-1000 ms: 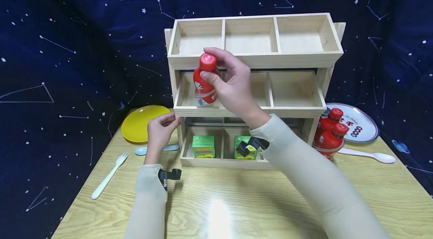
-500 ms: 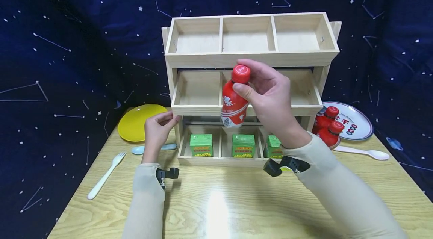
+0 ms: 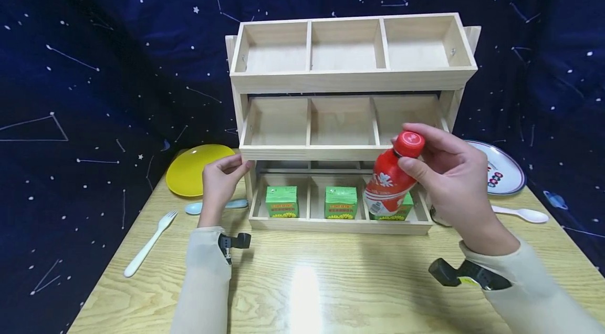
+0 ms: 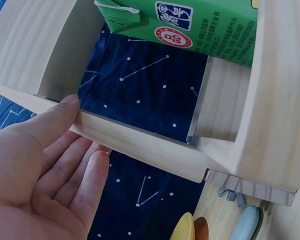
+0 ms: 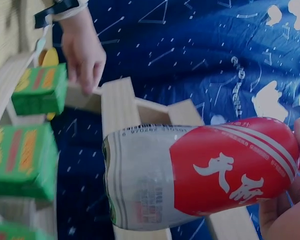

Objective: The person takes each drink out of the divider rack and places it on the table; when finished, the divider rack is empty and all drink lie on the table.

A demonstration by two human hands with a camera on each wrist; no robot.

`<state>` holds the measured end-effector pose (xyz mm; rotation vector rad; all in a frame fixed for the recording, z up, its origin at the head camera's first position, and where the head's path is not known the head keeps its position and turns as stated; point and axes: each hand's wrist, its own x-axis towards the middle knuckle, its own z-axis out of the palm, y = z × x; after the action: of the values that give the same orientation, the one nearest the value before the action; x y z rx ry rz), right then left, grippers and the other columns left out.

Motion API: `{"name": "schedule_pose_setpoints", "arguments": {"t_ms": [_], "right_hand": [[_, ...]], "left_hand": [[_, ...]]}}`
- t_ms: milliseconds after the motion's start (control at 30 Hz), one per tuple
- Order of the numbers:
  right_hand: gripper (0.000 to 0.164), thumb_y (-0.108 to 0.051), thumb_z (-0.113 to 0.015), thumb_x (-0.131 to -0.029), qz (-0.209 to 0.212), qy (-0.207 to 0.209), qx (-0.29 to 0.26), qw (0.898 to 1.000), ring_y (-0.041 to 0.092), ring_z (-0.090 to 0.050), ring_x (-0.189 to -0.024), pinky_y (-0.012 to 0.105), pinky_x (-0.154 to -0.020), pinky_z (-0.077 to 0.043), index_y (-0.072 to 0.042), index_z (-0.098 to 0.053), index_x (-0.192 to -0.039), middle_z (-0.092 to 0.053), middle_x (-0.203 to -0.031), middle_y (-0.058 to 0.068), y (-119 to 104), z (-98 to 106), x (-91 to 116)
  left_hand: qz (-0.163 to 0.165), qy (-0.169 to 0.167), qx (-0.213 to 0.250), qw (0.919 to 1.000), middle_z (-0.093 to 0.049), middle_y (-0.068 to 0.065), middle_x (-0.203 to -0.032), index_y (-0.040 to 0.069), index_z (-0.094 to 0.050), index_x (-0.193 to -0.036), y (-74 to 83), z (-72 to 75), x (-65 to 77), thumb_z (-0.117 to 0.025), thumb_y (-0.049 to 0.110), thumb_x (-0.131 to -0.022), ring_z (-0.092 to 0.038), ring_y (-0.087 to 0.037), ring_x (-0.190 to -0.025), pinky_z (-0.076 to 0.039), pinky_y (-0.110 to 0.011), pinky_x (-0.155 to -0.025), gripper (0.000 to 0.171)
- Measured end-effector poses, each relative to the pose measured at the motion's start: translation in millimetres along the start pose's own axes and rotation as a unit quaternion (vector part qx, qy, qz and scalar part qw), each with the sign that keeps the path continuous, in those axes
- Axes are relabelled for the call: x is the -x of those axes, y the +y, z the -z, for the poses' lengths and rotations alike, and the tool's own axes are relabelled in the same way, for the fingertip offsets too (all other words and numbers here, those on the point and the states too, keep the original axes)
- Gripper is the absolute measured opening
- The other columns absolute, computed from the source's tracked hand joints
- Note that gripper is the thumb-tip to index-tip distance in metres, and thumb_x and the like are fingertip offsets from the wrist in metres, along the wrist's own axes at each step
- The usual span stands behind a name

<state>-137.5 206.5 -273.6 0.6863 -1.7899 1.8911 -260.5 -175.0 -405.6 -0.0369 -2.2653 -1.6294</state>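
Note:
My right hand [image 3: 458, 184] holds a red bottle [image 3: 389, 181] near its cap between thumb and fingers. The bottle is tilted, its base toward the lower left, in front of the right end of a three-tier wooden shelf [image 3: 307, 153]. In the right wrist view the same bottle [image 5: 230, 175] shows white lettering. My left hand [image 3: 219, 187] grips the shelf's left upright below the middle tier; from the left wrist, its thumb [image 4: 65, 112] lies against a wooden rail with the other fingers below. Green boxes [image 3: 282, 201] stand in the bottom tier, the rightmost partly behind the bottle.
A yellow plate [image 3: 198, 171], a light blue utensil [image 3: 236, 204] and a pale fork [image 3: 151, 244] lie on the left. On the right are a white plate [image 3: 506, 168] and a white spoon [image 3: 527, 215]. My right hand hides most of what stands beside the shelf there.
My right hand has carried the red bottle from the middle tier's left compartment rightward and down, past the centre. My left hand stays at the shelf's left upright.

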Motion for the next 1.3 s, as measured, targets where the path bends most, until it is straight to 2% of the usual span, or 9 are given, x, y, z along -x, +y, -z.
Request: {"name": "schedule_pose_setpoints", "arguments": {"t_ms": [167, 400, 500, 633, 700, 767, 1000, 1167, 1300], "right_hand": [[0.049, 0.024, -0.065, -0.081, -0.015, 0.006, 0.018, 1.000, 0.022, -0.067, -0.104, 0.024, -0.090, -0.052, 0.014, -0.056, -0.128, -0.068, -0.115, 0.019, 2.9, 29.8, 19.0], [0.052, 0.024, -0.066, -0.079, -0.060, 0.054, 0.110, 0.991, 0.016, -0.066, -0.105, 0.020, -0.089, -0.050, 0.013, -0.056, -0.129, -0.067, -0.119, 0.016, 2.7, 63.2, 43.3], [0.054, 0.023, -0.068, -0.079, -0.071, 0.076, 0.179, 0.978, 0.011, -0.067, -0.102, 0.016, -0.085, -0.050, 0.010, -0.057, -0.130, -0.068, -0.120, 0.006, 6.2, 78.4, 55.7], [0.054, 0.019, -0.071, -0.080, -0.091, 0.102, 0.303, 0.943, 0.004, -0.067, -0.097, 0.012, -0.081, -0.049, 0.004, -0.060, -0.131, -0.069, -0.117, -0.005, 11.0, 96.5, 70.6], [0.054, 0.017, -0.072, -0.080, -0.098, 0.111, 0.332, 0.931, 0.003, -0.066, -0.096, 0.010, -0.081, -0.049, 0.002, -0.061, -0.131, -0.068, -0.115, -0.009, 14.8, 105.7, 76.6], [0.053, 0.017, -0.073, -0.079, -0.105, 0.121, 0.345, 0.925, 0.002, -0.065, -0.093, 0.009, -0.081, -0.048, 0.003, -0.062, -0.129, -0.069, -0.111, -0.011, 19.6, 115.1, 81.4], [0.051, 0.012, -0.072, -0.083, -0.130, 0.142, 0.359, 0.913, -0.001, -0.061, -0.092, 0.004, -0.080, -0.045, 0.000, -0.062, -0.131, -0.065, -0.104, -0.015, 42.3, 152.3, 91.1], [0.049, 0.002, -0.073, -0.087, -0.168, 0.159, 0.386, 0.893, -0.005, -0.057, -0.093, 0.001, -0.079, -0.042, -0.007, -0.061, -0.134, -0.061, -0.103, -0.021, 54.1, 170.8, 91.4], [0.048, -0.002, -0.074, -0.088, -0.189, 0.178, 0.390, 0.884, -0.008, -0.057, -0.091, 0.000, -0.077, -0.041, -0.009, -0.062, -0.134, -0.060, -0.100, -0.024, 60.8, 180.5, 89.3]], "left_hand": [[0.007, -0.001, 0.002, 1.0000, -0.074, -0.008, -0.102, 0.008, -0.074, -0.115, -0.1, -0.6, 0.1, -0.082, 0.032, -0.082, -0.068, -0.018, -0.093, -0.055, -0.029, -0.083, 0.042], [0.016, -0.003, -0.007, 0.9998, -0.073, -0.006, -0.105, 0.011, -0.073, -0.118, -0.3, -0.7, 0.3, -0.080, 0.038, -0.083, -0.067, -0.017, -0.096, -0.055, -0.031, -0.086, 0.045], [0.012, -0.002, -0.006, 0.9999, -0.074, -0.006, -0.104, 0.011, -0.073, -0.118, -0.6, -1.3, -0.3, -0.080, 0.038, -0.082, -0.067, -0.018, -0.095, -0.055, -0.031, -0.086, 0.045], [0.009, -0.002, -0.003, 0.9999, -0.074, -0.007, -0.104, 0.009, -0.073, -0.117, -0.1, -2.0, -0.9, -0.081, 0.037, -0.082, -0.067, -0.019, -0.095, -0.055, -0.031, -0.085, 0.045], [0.011, 0.000, -0.003, 0.9999, -0.074, -0.008, -0.103, 0.009, -0.073, -0.117, -0.1, -1.7, -0.9, -0.081, 0.036, -0.082, -0.067, -0.019, -0.094, -0.055, -0.031, -0.085, 0.045], [0.012, 0.002, -0.002, 0.9999, -0.074, -0.008, -0.103, 0.009, -0.073, -0.116, -0.5, -1.2, -0.9, -0.082, 0.035, -0.082, -0.068, -0.018, -0.094, -0.055, -0.030, -0.085, 0.044], [0.011, 0.002, -0.002, 0.9999, -0.074, -0.008, -0.103, 0.009, -0.073, -0.116, -1.0, 0.2, -1.8, -0.081, 0.034, -0.082, -0.068, -0.018, -0.094, -0.055, -0.029, -0.084, 0.043], [0.012, 0.000, -0.001, 0.9999, -0.074, -0.007, -0.103, 0.009, -0.073, -0.116, -0.6, 0.3, -1.9, -0.081, 0.034, -0.083, -0.067, -0.018, -0.094, -0.055, -0.030, -0.085, 0.042], [0.016, -0.003, -0.004, 0.9999, -0.073, -0.007, -0.104, 0.009, -0.073, -0.117, -0.1, -0.4, -1.3, -0.081, 0.035, -0.083, -0.067, -0.018, -0.095, -0.055, -0.030, -0.085, 0.043]]}}
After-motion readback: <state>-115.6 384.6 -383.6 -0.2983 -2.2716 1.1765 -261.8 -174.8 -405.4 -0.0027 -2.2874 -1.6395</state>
